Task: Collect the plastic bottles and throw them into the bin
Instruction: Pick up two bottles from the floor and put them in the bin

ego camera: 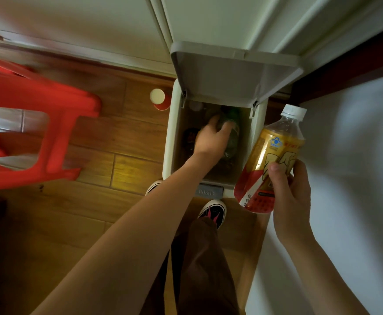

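A white bin (169, 142) stands on the floor with its lid (233, 73) tipped up against the wall. My left hand (211, 138) reaches down into the bin's opening and is wrapped around a green plastic bottle (232, 128) lying inside. My right hand (290, 196) holds a clear bottle (270, 155) with a white cap and a gold and red label, upright to the right of the bin, just outside its rim. Other dark items lie in the bin's left part, too dim to identify.
A red plastic stool (33, 123) stands on the wooden floor to the left. A red and white cup (161, 98) lies beside the bin's far left corner. A white surface (345, 178) fills the right side. My shoes (213, 211) sit in front of the bin's grey push pedal (208, 192).
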Available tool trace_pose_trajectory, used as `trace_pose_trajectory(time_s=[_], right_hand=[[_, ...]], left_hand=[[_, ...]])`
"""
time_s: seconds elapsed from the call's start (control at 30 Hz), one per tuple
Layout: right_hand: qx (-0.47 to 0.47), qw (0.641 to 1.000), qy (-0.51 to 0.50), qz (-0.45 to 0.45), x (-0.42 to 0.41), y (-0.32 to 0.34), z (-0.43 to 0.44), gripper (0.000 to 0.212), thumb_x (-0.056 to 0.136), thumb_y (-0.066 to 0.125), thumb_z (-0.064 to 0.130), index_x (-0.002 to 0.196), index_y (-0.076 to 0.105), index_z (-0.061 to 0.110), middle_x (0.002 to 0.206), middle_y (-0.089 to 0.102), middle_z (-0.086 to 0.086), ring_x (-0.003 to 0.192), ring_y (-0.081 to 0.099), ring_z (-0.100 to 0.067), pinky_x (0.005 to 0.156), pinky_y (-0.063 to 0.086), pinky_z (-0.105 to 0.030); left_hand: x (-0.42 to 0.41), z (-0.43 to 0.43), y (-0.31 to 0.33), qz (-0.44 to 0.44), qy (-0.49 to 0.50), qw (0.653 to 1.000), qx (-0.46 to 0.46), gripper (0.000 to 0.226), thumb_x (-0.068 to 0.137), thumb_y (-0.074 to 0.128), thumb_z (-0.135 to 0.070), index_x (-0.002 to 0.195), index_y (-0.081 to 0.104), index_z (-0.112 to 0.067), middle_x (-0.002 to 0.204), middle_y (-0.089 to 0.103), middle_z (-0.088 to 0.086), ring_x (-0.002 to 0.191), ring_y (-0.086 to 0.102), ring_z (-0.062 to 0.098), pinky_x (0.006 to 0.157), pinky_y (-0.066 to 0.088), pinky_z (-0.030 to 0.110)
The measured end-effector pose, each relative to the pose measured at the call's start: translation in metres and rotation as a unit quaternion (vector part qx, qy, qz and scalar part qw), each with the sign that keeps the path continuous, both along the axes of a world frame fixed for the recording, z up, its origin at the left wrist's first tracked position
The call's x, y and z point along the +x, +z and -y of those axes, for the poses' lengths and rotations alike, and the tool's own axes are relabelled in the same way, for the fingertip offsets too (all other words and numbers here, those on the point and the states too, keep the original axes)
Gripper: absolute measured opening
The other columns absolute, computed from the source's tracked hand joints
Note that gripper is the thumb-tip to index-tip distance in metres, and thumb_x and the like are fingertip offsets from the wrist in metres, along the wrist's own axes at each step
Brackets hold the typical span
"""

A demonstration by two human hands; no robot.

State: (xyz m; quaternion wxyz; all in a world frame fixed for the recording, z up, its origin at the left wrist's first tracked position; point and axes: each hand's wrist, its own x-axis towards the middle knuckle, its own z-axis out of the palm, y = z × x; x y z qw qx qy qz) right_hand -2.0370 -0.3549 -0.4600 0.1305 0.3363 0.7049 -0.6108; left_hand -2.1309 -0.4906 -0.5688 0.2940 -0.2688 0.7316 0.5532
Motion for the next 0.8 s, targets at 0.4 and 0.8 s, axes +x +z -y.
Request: trace_pose_trajectory(time_s=[0.4,0.8], right_hand=[[-0.008,0.988,0.101,0.115,-0.013,0.016,0.044,0.051,0.078,0.043,0.069,0.115,0.047,0.034,0.099,0.067,0.008,0.073,0.069,0.004,0.050,0.049,-0.008],[0.049,0.962,0.170,0.208,-0.068,-0.049,0.099,0.082,0.085,0.046,0.067,0.141,0.036,0.008,0.113,0.053,-0.006,0.079,0.055,-0.013,0.061,0.044,-0.025]], left_hand=[[0.029,0.110,0.071,-0.208,-0.057,0.959,-0.182,0.036,0.100,0.042,-0.031,0.129,0.054,-0.014,0.122,0.058,0.000,0.104,0.056,0.007,0.087,0.048,0.021],[0.037,0.110,0.032,-0.141,0.003,0.988,-0.067,0.040,0.099,0.046,-0.030,0.137,0.050,-0.018,0.123,0.059,0.003,0.098,0.058,0.003,0.072,0.046,0.001]])
